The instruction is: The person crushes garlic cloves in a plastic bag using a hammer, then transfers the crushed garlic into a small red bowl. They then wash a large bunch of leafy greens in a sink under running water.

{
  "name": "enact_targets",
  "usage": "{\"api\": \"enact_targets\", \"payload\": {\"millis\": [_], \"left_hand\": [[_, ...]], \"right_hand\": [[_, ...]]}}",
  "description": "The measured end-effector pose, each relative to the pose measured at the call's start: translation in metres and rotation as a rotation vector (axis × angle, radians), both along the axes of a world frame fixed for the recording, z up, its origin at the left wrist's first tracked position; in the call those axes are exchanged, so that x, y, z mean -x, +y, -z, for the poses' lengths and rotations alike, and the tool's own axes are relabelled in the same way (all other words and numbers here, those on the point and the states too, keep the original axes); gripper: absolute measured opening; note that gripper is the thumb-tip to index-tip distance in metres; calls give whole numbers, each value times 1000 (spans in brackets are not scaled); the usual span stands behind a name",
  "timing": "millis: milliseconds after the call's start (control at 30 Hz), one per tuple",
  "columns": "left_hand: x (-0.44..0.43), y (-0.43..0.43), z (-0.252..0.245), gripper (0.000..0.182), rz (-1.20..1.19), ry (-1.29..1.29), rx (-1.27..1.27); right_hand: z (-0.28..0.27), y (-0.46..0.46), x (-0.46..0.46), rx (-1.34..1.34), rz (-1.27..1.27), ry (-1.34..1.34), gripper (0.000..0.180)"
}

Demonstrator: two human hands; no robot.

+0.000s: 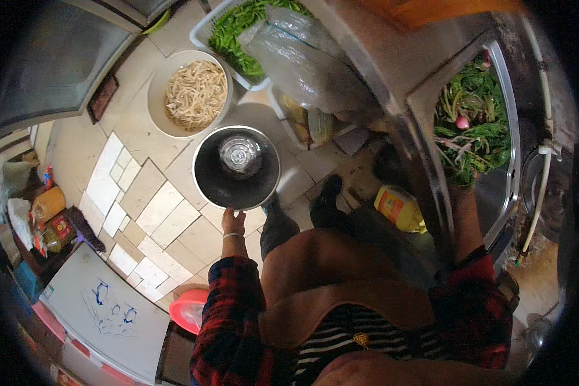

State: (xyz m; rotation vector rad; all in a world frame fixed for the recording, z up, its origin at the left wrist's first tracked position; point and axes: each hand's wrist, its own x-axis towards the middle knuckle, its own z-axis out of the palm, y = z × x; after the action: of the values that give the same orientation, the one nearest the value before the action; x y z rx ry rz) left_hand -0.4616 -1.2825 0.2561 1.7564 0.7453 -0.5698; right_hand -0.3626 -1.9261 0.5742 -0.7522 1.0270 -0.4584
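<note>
My left hand (234, 222) touches the near rim of a deep round metal pot (205, 186); its thumb and fingertips are at the rim, and whether they grip it is hard to tell. Shiny round reflections show inside the pot. On the right, my right hand (462, 186) reaches into a metal sink or tray (514, 144), its fingers hidden at the lower edge of a heap of leafy greens (487, 140). A small pink radish (462, 122) lies among the leaves. Beyond the pot stands a white bucket (155, 103) with pale strips of food (195, 94) in it.
A white basket (200, 31) of green vegetables and a plastic bag (294, 58) are at the top. A yellow jug (398, 210) stands near my feet. A red basin (183, 309) and a white-topped appliance (108, 313) are at lower left. A pale hose (543, 144) runs along the right.
</note>
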Motion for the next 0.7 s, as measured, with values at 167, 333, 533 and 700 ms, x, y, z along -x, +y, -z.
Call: {"api": "enact_targets", "payload": {"millis": [167,333,533,700], "left_hand": [[-45,-36,-93,48,-657,261,472],[-80,-94,-204,30,-300,138,287],[-107,-195,-359,22,236,-410,150],[-119,-312,-491,25,772,-777,66]], "right_hand": [[-2,-8,-10,-85,16,-39,61],[-15,3,-19,-206,42,-50,60],[-57,27,-45,-359,52,-45,59],[-69,23,-51,-456,92,18,58]]}}
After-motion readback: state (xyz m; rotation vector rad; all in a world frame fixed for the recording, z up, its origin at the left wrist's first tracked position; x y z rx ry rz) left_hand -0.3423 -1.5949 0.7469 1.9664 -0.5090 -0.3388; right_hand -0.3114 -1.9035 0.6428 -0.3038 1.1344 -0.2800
